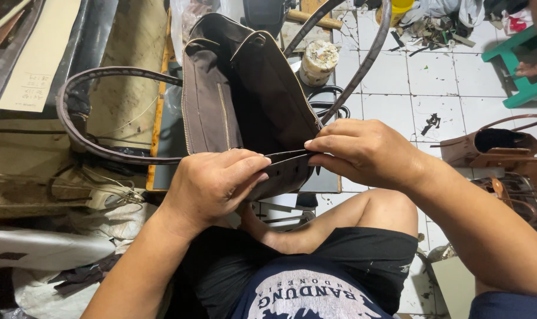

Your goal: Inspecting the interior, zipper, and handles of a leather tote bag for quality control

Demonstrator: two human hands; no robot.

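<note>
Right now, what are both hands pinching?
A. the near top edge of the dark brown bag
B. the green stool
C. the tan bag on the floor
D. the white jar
A: the left hand and right hand both pinch the dark brown bag at its near edge.

Even, fairly bright indoor light from above — white floor tiles (434, 88) well lit, no hard glare. Bag interior (262, 106) and left edge fall into deep shadow. Centre sharp; corners stretched by wide-angle distortion, slight softness at frame edges — no motion blur.
</note>
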